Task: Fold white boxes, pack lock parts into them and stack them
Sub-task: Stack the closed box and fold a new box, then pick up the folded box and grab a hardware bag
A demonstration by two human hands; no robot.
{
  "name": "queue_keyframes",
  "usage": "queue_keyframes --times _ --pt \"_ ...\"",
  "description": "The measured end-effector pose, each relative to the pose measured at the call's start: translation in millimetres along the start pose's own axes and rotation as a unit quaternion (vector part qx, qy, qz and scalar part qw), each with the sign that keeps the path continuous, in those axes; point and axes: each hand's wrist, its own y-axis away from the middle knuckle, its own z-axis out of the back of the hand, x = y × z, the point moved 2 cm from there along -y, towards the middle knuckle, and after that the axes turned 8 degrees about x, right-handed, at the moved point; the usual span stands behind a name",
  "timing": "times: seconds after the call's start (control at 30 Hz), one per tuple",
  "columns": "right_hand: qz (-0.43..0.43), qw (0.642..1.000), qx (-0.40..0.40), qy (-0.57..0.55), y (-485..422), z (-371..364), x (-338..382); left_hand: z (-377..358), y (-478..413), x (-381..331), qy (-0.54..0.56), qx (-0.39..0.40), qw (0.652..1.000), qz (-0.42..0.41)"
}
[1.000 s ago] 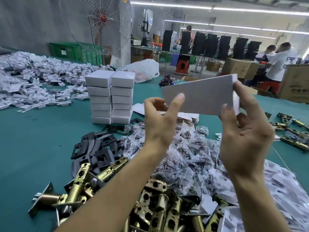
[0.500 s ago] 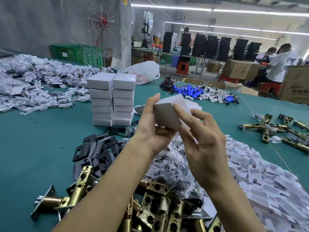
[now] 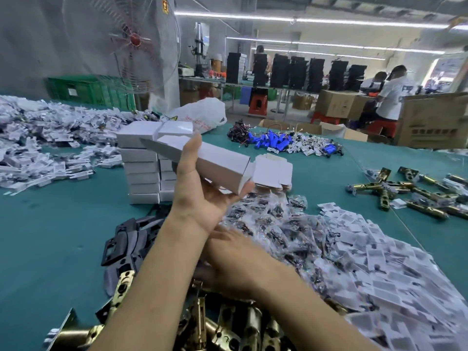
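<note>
Left hand (image 3: 202, 198) grips a white box (image 3: 217, 160) raised above the worktop (image 3: 50, 224), thumb on the top face, fingers curled under, open end facing near-right. Right hand (image 3: 228, 262) is low under the left forearm, over the brass latches (image 3: 228, 325). It's blurred, so I can't tell if it is open or holding anything. Risks: the one-handed pinch could crush or flatten the box tube. Far-end closure isn't visible, so a latch slid in might drop through. The box's far end looks close to the stack of finished boxes (image 3: 141, 158) (depth unclear), so a swing could topple it. The tangled latches may snag as one is lifted, dragging along the bagged screws (image 3: 266, 224) beside them.
</note>
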Motion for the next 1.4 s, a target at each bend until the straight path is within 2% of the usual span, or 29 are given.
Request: queue_keyframes --times 0.17,0.23,0.4,0.5,0.63,0.67,0.73,0.83,0.9,1.0,1.07,1.13,1.23,1.4 --pt "0.003 0.992 0.028 0.120 -23 -13 12 -1 0 -1 -0.020 0.040 0.999 0.011" --pt "0.010 0.991 0.031 0.128 -27 -17 16 -2 1 0 -0.023 0.042 0.999 0.020" --pt "0.016 0.999 -0.035 -0.001 -28 -10 10 -5 3 0 -0.016 0.055 0.998 0.026" --pt "-0.048 0.995 -0.074 -0.052 -23 -8 -2 -8 5 -1 -0.017 0.054 0.998 0.023" --pt "-0.126 0.965 -0.162 -0.164 -15 8 -23 -10 5 -4 -0.024 0.053 0.998 0.008" --pt "-0.151 0.953 -0.176 -0.195 -11 11 -30 -10 5 -5 -0.021 0.051 0.998 -0.001" --pt "-0.222 0.907 -0.190 -0.303 0 13 -46 -11 5 -7 -0.005 0.047 0.999 -0.020" --pt "-0.299 0.807 -0.208 -0.465 25 13 -70 -11 4 -2 0.010 0.063 0.998 -0.027" --pt "-0.324 0.760 -0.244 -0.508 43 15 -82 -10 3 3 0.006 0.068 0.997 -0.027" --pt "-0.345 0.724 -0.298 -0.518 66 21 -97 -8 2 10 -0.077 0.067 0.994 -0.035" --pt "-0.338 0.707 -0.339 -0.520 77 27 -104 -6 2 14 -0.184 0.063 0.980 -0.041" --pt "-0.326 0.708 -0.366 -0.508 85 35 -106 -3 2 18 -0.291 0.054 0.954 -0.046" --pt "-0.300 0.734 -0.377 -0.479 96 50 -103 1 3 26 -0.446 0.055 0.892 -0.052" --pt "-0.259 0.778 -0.419 -0.389 120 81 -93 5 4 36 -0.588 0.105 0.801 -0.044"
